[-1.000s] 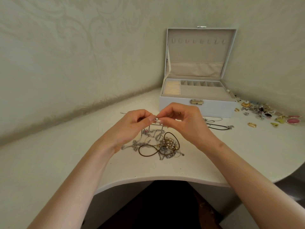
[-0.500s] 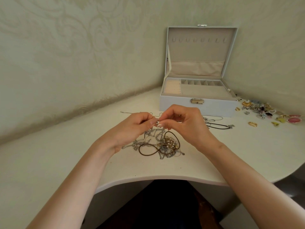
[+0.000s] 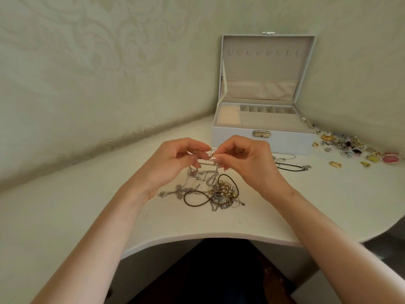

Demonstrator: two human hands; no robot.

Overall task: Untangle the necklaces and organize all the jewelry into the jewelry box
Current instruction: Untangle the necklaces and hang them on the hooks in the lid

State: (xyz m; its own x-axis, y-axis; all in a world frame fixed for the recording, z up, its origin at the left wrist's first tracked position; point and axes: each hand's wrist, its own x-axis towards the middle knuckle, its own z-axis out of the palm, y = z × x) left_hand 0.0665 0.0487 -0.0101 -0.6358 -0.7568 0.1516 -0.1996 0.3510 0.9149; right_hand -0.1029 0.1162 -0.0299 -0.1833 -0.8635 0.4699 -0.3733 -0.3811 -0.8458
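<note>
Silver chain [image 3: 210, 155] pinched between two hands: left [image 3: 173, 163], right [image 3: 247, 163].

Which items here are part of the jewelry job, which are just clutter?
In the job:
- left hand and right hand, both pinching a silver chain
- tangled necklace pile
- open jewelry box
- loose jewelry
- black cord necklace

Lying about:
- nothing visible

Your left hand [image 3: 175, 163] & right hand [image 3: 245, 165]: both bare, no gloves, no watch or bracelet at the wrists. Forearms bare too, no sleeve showing up to the near edge of view. Right-hand nails look pale/light-polished w/ whitish tips. Rings: can't tell. Dark clothing on your lap, near centre.
</note>
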